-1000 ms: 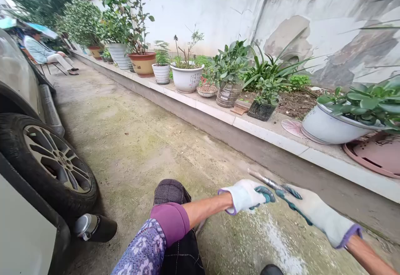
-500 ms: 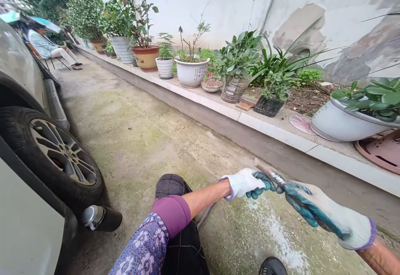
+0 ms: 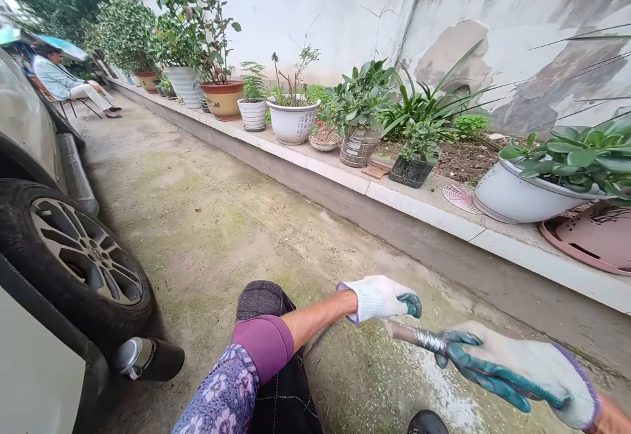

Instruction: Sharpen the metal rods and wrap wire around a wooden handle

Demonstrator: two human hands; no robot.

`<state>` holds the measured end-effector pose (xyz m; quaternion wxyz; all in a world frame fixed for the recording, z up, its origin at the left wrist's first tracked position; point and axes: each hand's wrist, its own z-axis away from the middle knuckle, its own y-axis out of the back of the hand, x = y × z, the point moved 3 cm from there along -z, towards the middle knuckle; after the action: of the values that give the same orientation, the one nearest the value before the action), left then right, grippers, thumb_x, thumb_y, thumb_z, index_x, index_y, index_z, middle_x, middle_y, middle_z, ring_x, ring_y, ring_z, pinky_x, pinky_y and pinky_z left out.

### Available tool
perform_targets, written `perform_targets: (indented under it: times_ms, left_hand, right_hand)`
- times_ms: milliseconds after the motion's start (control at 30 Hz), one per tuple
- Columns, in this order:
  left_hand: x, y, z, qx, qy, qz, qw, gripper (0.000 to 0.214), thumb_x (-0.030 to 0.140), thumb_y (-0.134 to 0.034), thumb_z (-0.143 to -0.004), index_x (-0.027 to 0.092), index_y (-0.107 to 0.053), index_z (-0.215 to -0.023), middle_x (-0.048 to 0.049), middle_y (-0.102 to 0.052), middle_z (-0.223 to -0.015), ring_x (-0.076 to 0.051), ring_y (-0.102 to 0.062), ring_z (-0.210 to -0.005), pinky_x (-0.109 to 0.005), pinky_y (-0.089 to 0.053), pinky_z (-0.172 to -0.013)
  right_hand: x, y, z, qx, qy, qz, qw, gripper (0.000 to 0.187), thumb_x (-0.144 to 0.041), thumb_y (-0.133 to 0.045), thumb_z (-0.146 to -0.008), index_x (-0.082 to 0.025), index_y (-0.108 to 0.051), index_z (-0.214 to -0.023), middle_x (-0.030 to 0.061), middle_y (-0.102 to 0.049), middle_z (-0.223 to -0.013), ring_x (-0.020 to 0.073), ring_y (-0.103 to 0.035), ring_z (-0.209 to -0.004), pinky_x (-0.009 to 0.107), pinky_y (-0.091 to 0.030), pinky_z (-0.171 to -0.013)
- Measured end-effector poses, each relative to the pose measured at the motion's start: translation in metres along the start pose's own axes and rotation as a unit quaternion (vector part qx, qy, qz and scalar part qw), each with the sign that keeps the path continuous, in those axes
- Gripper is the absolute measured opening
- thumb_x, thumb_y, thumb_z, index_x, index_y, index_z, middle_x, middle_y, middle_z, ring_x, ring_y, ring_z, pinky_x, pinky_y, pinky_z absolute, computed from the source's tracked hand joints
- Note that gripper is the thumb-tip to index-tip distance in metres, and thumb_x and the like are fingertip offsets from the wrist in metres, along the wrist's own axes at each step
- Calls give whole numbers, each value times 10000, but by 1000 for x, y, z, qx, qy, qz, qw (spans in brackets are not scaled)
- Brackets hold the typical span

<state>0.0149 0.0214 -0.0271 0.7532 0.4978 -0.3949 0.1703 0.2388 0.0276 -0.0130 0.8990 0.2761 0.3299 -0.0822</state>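
Observation:
Both my hands wear white gloves with dark green palms. My right hand [image 3: 513,368] is wrapped round a thin rod-like handle [image 3: 411,336] with silver tape, which points left over the concrete ground. My left hand [image 3: 382,298] hovers just above the rod's far end, fingers curled loosely, apart from the rod. My left forearm rests across my raised knee [image 3: 263,302]. What the rod ends in is hidden behind my left arm.
A car's wheel [image 3: 81,253] and body stand close at left, with a dark bottle [image 3: 148,359] lying beside it. A raised ledge [image 3: 424,207] runs along the wall, lined with potted plants [image 3: 293,118]. A person [image 3: 64,82] sits far back left. A white patch [image 3: 444,388] marks the ground.
My right hand has pulled the rod down and towards me. My left hand has let go of the rod and now sits just above its end.

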Motion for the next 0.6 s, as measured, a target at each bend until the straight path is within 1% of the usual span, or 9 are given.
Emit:
perform_targets:
  times_ms: [33, 100, 167, 233, 300, 400, 467, 533, 600]
  left_hand:
    - [-1, -3, 1, -21, -3, -15, 1000, 136, 183, -636, -869, 243, -749, -914, 35, -709, -852, -148, -611, -771, -226, -454, -732]
    - [-7, -13, 5, -69, 22, 16, 997, 114, 186, -625, -871, 235, -729, -871, 49, -652, -719, -137, -581, -673, -228, -447, -663]
    - [-14, -27, 8, -105, 68, 74, 989, 96, 185, -622, -860, 220, -683, -795, 60, -555, -583, -133, -532, -566, -233, -421, -575]
    - [-18, -40, 10, -115, 94, 115, 982, 159, 203, -625, -863, 209, -610, -705, 60, -493, -513, -130, -500, -508, -237, -400, -524]
    - [-19, -48, 10, -99, 107, 133, 980, 225, 240, -639, -879, 203, -555, -673, 59, -485, -503, -119, -487, -481, -232, -391, -502]
    - [-18, -46, 6, -36, 134, 206, 969, 167, 286, -671, -885, 195, -592, -770, 70, -497, -541, -93, -466, -464, -211, -396, -487]
    - [-17, -40, 4, 6, 137, 266, 954, 115, 288, -679, -879, 188, -626, -858, 76, -505, -567, -82, -461, -468, -199, -408, -491]
    - [-16, -37, 3, 16, 135, 300, 944, 106, 282, -654, -886, 183, -649, -924, 67, -531, -595, -89, -501, -500, -198, -423, -506]
    - [-18, -35, 1, 22, 128, 308, 943, 99, 247, -621, -881, 178, -667, -936, 48, -576, -653, -98, -543, -568, -203, -438, -544]
  right_hand:
    - [6, -4, -5, -12, -3, 31, 999, 471, -673, -668, -759, -224, -715, -896, -2, -559, -591, 120, -468, -448, 241, -332, -412]
    - [19, -13, -22, -14, 10, 107, 994, 370, -587, -716, -718, -219, -683, -743, -3, -550, -561, 130, -471, -470, 255, -339, -443]
    - [30, -19, -41, 28, 27, 198, 979, 316, -496, -726, -693, -208, -619, -622, 3, -554, -539, 145, -482, -500, 281, -360, -499]
    - [38, -18, -58, 68, 28, 269, 960, 275, -455, -665, -742, -209, -628, -624, 27, -625, -582, 182, -538, -546, 312, -384, -550]
    - [40, -9, -67, 92, 26, 296, 950, 282, -445, -571, -828, -216, -692, -717, 62, -718, -692, 229, -622, -620, 340, -425, -599]
    - [32, 15, -69, 129, 35, 289, 948, 366, -447, -477, -902, -225, -766, -935, 103, -800, -918, 284, -722, -782, 380, -508, -727]
    - [23, 30, -65, 167, 31, 273, 947, 405, -484, -493, -892, -232, -775, -1037, 117, -808, -1041, 317, -745, -908, 405, -537, -829]
    - [13, 39, -58, 207, 19, 246, 947, 470, -550, -530, -853, -219, -773, -1081, 134, -797, -1122, 350, -732, -1025, 428, -539, -913]
    - [2, 39, -48, 229, 22, 191, 954, 570, -618, -545, -819, -192, -756, -1132, 145, -788, -1102, 342, -721, -1024, 417, -553, -895]
